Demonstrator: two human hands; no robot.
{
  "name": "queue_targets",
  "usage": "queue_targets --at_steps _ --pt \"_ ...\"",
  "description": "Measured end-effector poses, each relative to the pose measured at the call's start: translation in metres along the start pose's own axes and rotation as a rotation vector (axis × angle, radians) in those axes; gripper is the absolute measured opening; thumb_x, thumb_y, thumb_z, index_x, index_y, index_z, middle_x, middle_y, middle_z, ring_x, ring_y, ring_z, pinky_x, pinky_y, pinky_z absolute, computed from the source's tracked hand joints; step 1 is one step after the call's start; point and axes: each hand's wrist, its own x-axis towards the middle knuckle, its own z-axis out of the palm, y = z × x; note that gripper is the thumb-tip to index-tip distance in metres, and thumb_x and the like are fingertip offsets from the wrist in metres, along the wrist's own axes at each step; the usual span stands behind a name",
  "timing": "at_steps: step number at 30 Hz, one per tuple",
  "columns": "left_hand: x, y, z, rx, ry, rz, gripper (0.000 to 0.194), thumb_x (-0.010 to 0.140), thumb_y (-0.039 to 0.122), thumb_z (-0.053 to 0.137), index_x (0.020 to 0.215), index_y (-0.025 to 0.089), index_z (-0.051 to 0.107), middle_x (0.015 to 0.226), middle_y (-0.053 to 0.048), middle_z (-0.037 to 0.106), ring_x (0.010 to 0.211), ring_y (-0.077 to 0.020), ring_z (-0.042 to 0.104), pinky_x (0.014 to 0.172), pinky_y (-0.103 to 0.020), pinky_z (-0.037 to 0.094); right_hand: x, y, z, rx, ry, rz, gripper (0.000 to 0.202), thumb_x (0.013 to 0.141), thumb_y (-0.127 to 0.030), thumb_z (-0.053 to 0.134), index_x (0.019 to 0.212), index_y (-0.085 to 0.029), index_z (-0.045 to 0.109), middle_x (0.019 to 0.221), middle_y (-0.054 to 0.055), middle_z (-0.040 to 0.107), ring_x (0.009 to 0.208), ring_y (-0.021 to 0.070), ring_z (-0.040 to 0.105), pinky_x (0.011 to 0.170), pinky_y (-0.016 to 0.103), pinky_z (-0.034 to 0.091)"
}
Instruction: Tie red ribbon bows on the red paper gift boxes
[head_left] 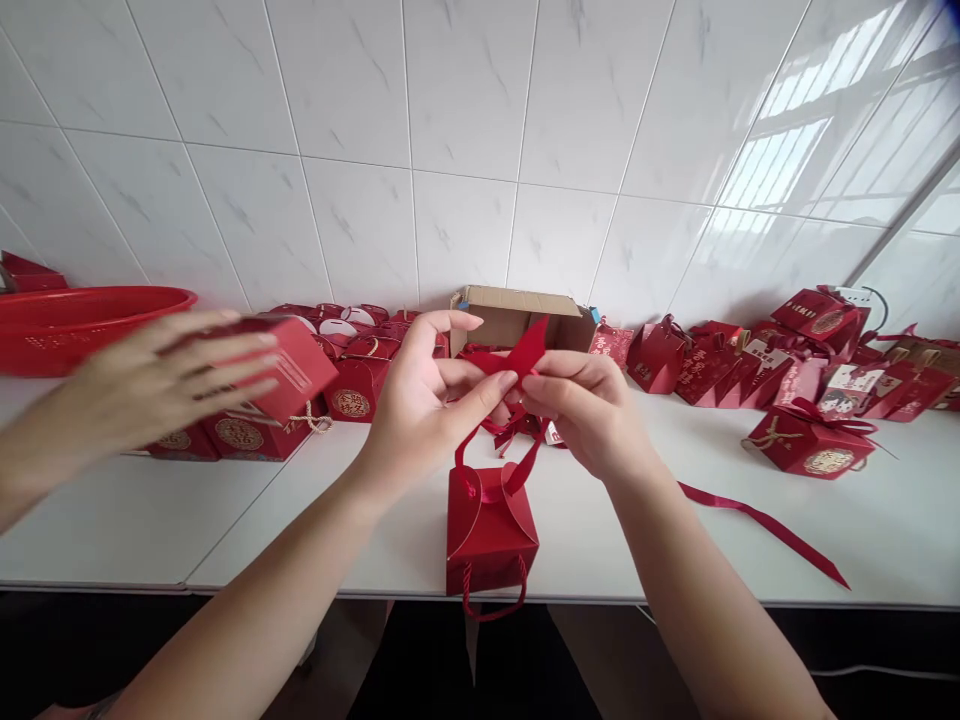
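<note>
A small red gift box with folded top flaps and a red cord handle stands at the table's front edge. From its top a red ribbon rises to my hands, its pointed end sticking up. My left hand pinches the ribbon between thumb and finger, with the index finger raised and curved. Right beside it, my right hand pinches the ribbon too. The fingers cover the place where the strands meet. Another red ribbon lies loose on the table at the right.
A co-worker's blurred hand is at a red box on the left. Behind stand a red plastic basket, several red boxes and an open cardboard box. Finished-looking gift boxes stand at right. A tiled wall backs the table.
</note>
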Motion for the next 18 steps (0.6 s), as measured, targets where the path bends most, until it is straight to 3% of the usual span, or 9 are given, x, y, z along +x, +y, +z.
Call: queue_targets --at_steps 2,5,8,12,15,18 --pt "-0.001 0.001 -0.002 0.057 -0.025 -0.03 0.043 0.078 0.025 0.07 0.112 0.023 0.044 0.061 0.004 0.066 0.058 -0.0164 0.067 0.058 -0.028 0.053 -0.002 0.001 0.002 -0.03 -0.066 -0.007 0.009 0.079 -0.027 0.069 0.08 -0.02 0.073 0.065 0.0 0.063 0.066 0.0134 0.059 0.063 0.028 0.052" --pt "-0.002 -0.002 -0.006 0.089 -0.08 -0.074 0.045 0.079 0.023 0.068 0.117 0.023 0.043 0.068 0.002 0.066 0.065 -0.0175 0.067 0.06 -0.028 0.051 -0.003 0.006 0.002 -0.06 -0.047 -0.033 0.013 0.085 -0.03 0.063 0.089 -0.021 0.073 0.067 0.0 0.063 0.067 0.0137 0.06 0.067 0.03 0.053" --pt "-0.001 -0.007 -0.013 -0.015 -0.165 -0.154 0.039 0.08 0.016 0.059 0.116 0.023 0.045 0.072 0.002 0.064 0.07 -0.0154 0.063 0.064 -0.027 0.048 -0.003 0.009 -0.004 -0.143 -0.08 -0.098 0.019 0.091 -0.03 0.055 0.088 -0.021 0.072 0.072 0.001 0.066 0.069 0.0136 0.062 0.067 0.03 0.052" --pt "0.003 -0.014 -0.021 -0.284 -0.134 -0.272 0.032 0.074 0.008 0.052 0.104 0.019 0.053 0.07 0.003 0.06 0.065 -0.0105 0.056 0.062 -0.023 0.044 -0.003 0.009 -0.015 -0.566 -0.164 -0.357 0.014 0.09 -0.02 0.056 0.09 -0.022 0.07 0.088 0.004 0.07 0.083 0.0171 0.062 0.076 0.034 0.05" --pt "0.005 -0.015 -0.023 -0.427 -0.138 -0.374 0.021 0.077 0.012 0.052 0.097 0.016 0.056 0.067 0.002 0.059 0.063 -0.0109 0.057 0.063 -0.024 0.046 -0.004 0.01 -0.022 -0.861 -0.204 -0.581 0.021 0.089 -0.008 0.053 0.095 -0.022 0.068 0.093 0.005 0.072 0.086 0.0189 0.061 0.081 0.038 0.047" --pt "0.004 -0.016 -0.019 -0.458 -0.162 -0.373 0.021 0.083 0.018 0.048 0.102 0.016 0.057 0.074 -0.002 0.062 0.071 -0.0153 0.061 0.07 -0.031 0.05 -0.003 0.013 -0.021 -0.96 -0.152 -0.651 0.026 0.088 -0.006 0.051 0.098 -0.023 0.068 0.094 0.005 0.072 0.089 0.0202 0.06 0.08 0.038 0.047"
